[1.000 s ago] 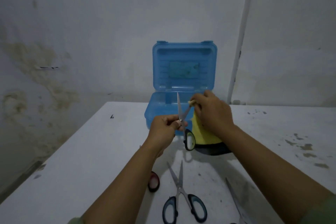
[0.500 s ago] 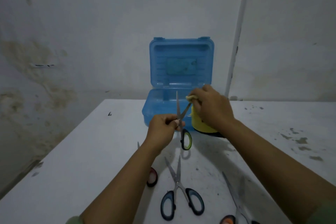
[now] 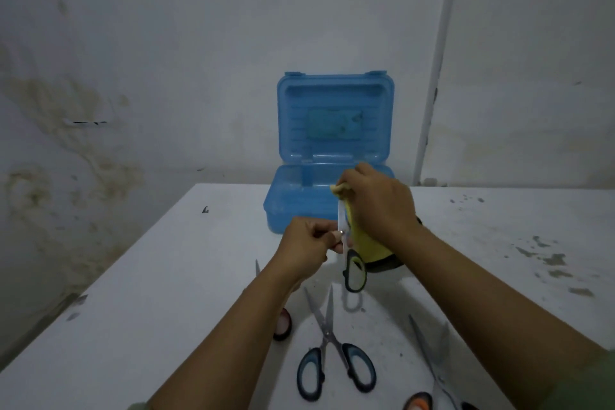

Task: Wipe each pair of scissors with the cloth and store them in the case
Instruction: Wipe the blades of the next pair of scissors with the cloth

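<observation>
White table (image 3: 166, 276) | left hand (image 3: 307, 241) grip pinches scissors (image 3: 353, 271) | right hand (image 3: 379, 203) grip wraps cloth (image 3: 366, 243) round blade

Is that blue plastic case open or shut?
Open. The blue plastic case stands on the white table with its lid raised upright toward the wall, showing its inner side.

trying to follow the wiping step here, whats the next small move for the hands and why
Probably draw the yellow cloth, gripped by the right hand, along the steel blade toward its tip: the left hand pinches the green-handled scissors at the pivot, and the open blue plastic case waits behind.
</observation>
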